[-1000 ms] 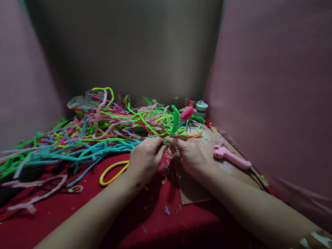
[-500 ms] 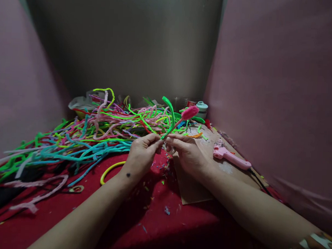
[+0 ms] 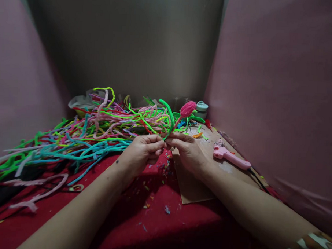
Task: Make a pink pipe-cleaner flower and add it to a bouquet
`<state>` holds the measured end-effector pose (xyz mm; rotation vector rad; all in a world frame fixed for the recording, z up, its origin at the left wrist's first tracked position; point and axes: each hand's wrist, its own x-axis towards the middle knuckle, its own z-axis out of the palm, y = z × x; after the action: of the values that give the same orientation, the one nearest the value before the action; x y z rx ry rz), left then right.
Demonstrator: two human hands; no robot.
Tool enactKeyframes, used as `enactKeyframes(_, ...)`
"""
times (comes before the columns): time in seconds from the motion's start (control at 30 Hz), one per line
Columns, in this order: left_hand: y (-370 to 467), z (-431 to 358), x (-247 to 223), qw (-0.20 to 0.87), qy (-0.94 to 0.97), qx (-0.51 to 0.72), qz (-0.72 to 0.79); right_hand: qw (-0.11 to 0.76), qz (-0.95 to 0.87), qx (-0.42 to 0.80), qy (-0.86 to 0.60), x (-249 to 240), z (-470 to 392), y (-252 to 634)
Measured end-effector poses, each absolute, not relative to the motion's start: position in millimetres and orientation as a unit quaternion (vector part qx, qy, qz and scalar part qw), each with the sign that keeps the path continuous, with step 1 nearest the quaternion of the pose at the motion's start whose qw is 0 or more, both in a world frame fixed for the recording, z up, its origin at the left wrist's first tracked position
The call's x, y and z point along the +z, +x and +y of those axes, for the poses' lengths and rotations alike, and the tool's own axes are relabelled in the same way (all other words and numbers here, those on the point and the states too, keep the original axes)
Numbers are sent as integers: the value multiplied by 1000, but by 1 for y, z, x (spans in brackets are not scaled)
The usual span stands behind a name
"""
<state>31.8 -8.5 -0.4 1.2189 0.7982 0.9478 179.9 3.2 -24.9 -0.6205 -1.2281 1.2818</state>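
Both my hands meet over the red cloth at the base of a pipe-cleaner flower. My left hand [image 3: 142,153] pinches the lower end of its stem, and my right hand [image 3: 187,149] pinches the same spot from the right. The flower has a fuzzy pink bud [image 3: 188,109] on a thin stem and a green pipe-cleaner leaf [image 3: 168,113] that arches up and over to the left of the bud. The stem's lower end is hidden between my fingertips.
A big tangle of coloured pipe cleaners [image 3: 80,135] covers the table's left and back. A pink glue gun [image 3: 230,157] lies on brown cardboard [image 3: 191,184] at the right. A small pale green jar [image 3: 201,107] stands at the back. Pink walls close in both sides.
The green leaf has turned from a broad flat blade into a thin arch. The pink bud has risen a little. My left hand rolled over, now covering the yellow loop.
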Motion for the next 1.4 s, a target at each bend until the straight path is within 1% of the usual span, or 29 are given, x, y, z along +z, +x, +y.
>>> enactKeyframes(0.17, 25, -5, 1, 688, 526, 369, 337, 582, -516, 585, -228, -30, 8, 179)
enactKeyframes(0.3, 23, -4, -1, 714, 518, 350, 316, 586, -493, 595, -243, -29, 9, 181)
enactKeyframes(0.53, 23, -5, 0, 712, 515, 369, 302, 574, -511, 591, -242, -23, 5, 181)
enactKeyframes(0.67, 23, -5, 1, 723, 515, 354, 294, 574, -501, 602, -240, -23, 5, 182)
enactKeyframes(0.73, 24, -5, 0, 705, 534, 351, 307, 571, -504, 601, -243, -23, 5, 182)
enactKeyframes(0.8, 27, -6, 0, 644, 579, 364, 343, 573, -507, 591, -255, -24, 5, 181)
enactKeyframes(0.83, 29, -6, -1, 587, 613, 376, 372, 579, -507, 582, -262, -25, 5, 181)
enactKeyframes(0.87, 30, -7, -3, 509, 653, 390, 403, 586, -506, 574, -267, -25, 5, 180)
enactKeyframes(0.93, 33, -9, -8, 300, 734, 403, 456, 597, -507, 564, -262, -26, 4, 178)
enactKeyframes(1.0, 34, -11, -15, 97, 783, 385, 479, 602, -508, 562, -252, -27, 2, 176)
enactKeyframes(1.03, 34, -11, -18, 25, 795, 367, 482, 602, -510, 560, -252, -26, 1, 175)
enactKeyframes(1.07, 34, -12, -20, -22, 802, 351, 483, 602, -513, 555, -258, -26, 0, 174)
enactKeyframes(1.1, 33, -12, -22, -47, 804, 341, 484, 602, -516, 548, -266, -26, -1, 174)
enactKeyframes(1.17, 33, -11, -23, -50, 802, 346, 484, 600, -521, 538, -282, -25, -3, 174)
enactKeyframes(1.23, 33, -11, -20, 3, 787, 381, 486, 597, -524, 535, -289, -24, -5, 175)
enactKeyframes(1.3, 35, -11, -15, 102, 761, 419, 485, 590, -528, 536, -292, -23, -5, 176)
enactKeyframes(1.4, 36, -11, -9, 273, 712, 445, 470, 584, -533, 537, -293, -21, -5, 177)
